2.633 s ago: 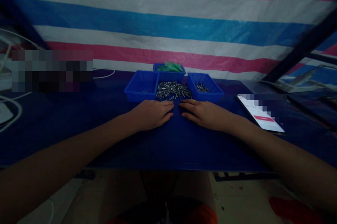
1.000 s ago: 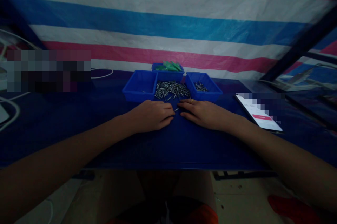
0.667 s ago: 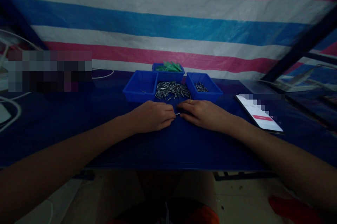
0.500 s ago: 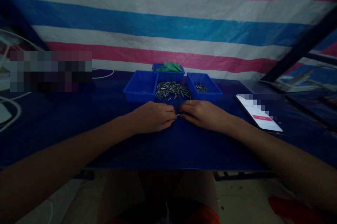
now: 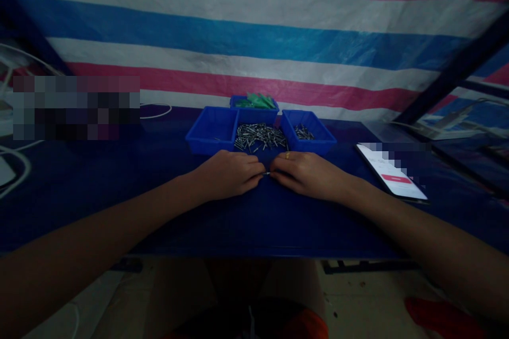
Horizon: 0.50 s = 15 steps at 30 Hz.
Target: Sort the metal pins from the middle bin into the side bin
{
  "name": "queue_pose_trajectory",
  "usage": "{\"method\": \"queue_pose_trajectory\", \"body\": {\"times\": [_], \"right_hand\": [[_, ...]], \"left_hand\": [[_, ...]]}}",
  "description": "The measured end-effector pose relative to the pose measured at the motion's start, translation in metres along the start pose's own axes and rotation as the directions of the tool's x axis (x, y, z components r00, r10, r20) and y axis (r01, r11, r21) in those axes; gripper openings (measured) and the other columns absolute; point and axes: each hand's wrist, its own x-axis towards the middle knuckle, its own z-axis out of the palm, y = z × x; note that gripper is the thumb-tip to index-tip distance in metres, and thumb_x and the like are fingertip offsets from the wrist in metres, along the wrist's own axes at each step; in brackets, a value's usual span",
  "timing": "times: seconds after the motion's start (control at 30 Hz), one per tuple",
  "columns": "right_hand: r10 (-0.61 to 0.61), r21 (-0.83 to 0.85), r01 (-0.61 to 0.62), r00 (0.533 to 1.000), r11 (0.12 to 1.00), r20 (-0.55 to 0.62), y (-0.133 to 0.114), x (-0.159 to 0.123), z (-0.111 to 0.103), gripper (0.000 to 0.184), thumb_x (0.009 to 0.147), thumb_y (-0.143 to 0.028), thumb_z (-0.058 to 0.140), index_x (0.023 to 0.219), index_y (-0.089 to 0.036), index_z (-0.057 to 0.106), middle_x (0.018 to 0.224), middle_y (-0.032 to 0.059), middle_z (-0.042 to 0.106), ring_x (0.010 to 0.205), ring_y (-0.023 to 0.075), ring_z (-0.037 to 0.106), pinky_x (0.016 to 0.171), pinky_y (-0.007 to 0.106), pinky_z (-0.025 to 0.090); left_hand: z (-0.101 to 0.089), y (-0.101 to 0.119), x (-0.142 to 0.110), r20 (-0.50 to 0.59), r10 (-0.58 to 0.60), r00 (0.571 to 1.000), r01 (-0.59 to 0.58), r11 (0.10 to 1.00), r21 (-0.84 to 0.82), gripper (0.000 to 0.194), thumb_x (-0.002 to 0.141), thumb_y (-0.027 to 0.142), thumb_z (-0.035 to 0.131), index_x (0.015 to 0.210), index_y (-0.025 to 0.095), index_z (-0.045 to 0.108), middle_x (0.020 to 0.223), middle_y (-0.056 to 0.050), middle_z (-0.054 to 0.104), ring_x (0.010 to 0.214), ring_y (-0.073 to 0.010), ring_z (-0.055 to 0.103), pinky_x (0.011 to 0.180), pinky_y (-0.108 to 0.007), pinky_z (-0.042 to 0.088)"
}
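Between my two hands is a small, thin metal pin (image 5: 266, 173), its short bright middle part showing. My left hand (image 5: 236, 174) pinches its left end with closed fingertips. My right hand (image 5: 298, 172), with a ring on one finger, is closed on the right end. Just beyond them a heap of similar metal pins (image 5: 260, 136) lies loose on the blue table (image 5: 262, 227). The exact shape of the held pin is hidden by the fingers.
Behind the hands stand a left blue bin (image 5: 212, 127) with a thin piece in it, a right blue bin (image 5: 318, 140) with some metal pins, and a back bin (image 5: 254, 113) holding green packets (image 5: 260, 100). A lit phone (image 5: 392, 172) lies right; white cables (image 5: 19, 169) are left.
My left hand has shifted very slightly left and up. The pin stays between both hands, and the bins and pile have not moved.
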Motion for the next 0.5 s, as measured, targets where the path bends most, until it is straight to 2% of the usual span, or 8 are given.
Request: {"method": "queue_pose_trajectory", "body": {"times": [0.3,0.5], "right_hand": [[-0.018,0.031,0.019,0.999,0.999,-0.031,-0.0015,-0.0004,-0.0009,0.022,0.091,-0.026,0.038,0.091,-0.014,0.057,0.081,0.0050,0.059,0.072,0.0138,0.055,0.066,0.027,0.042],[-0.027,0.022,0.028,0.999,0.999,-0.041,-0.0012,-0.0002,0.0001,0.021,0.091,-0.025,0.038,0.089,-0.014,0.056,0.079,0.0041,0.058,0.070,0.0131,0.054,0.065,0.026,0.042]], "left_hand": [[0.0000,0.0007,0.0015,-0.029,-0.015,0.999,0.015,1.000,0.002,0.020,0.088,0.026,0.043,0.082,0.018,0.060,0.076,0.000,0.062,0.068,-0.0119,0.058,0.054,-0.023,0.035],[0.0003,0.0006,0.0006,-0.078,-0.011,0.997,0.009,1.000,-0.021,0.018,0.089,0.028,0.043,0.086,0.018,0.058,0.079,0.000,0.062,0.073,-0.0122,0.059,0.057,-0.022,0.037]]}}
